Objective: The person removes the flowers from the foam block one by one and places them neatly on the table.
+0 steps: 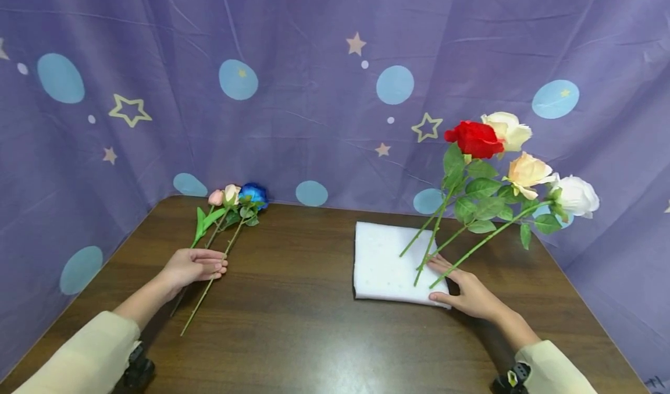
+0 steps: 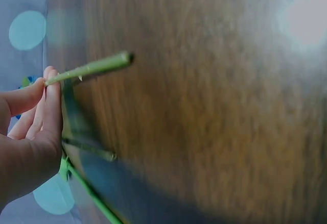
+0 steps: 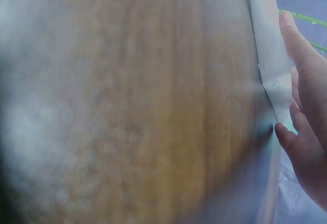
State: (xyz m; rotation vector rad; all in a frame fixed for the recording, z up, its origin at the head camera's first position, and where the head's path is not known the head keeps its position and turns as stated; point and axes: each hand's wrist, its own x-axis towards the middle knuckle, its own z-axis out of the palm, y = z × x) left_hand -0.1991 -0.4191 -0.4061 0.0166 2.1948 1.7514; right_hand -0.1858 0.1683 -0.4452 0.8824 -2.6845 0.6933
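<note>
My left hand [image 1: 191, 268] pinches the thorny green stem [image 2: 97, 67] of a blue rose [image 1: 253, 195] between thumb and fingers. The stem's cut end points toward me, above the table. Under that hand, on the left, lie a pink tulip bud [image 1: 215, 197] with green leaves and a pale cream rose [image 1: 231, 194]. My right hand [image 1: 471, 294] rests against the right edge of a white foam block [image 1: 384, 266], fingers nearly straight. In the block stand a red rose [image 1: 475, 139], a cream rose [image 1: 508, 131], a peach rose [image 1: 527, 174] and a white rose [image 1: 576, 196], leaning right.
A brown wooden table [image 1: 293, 318] carries everything. Behind it hangs a purple curtain [image 1: 314, 50] with stars and blue dots. The roses' stems and leaves [image 1: 481, 187] spread above my right hand. Dark wrist cameras [image 1: 138, 368] sit at both sleeves.
</note>
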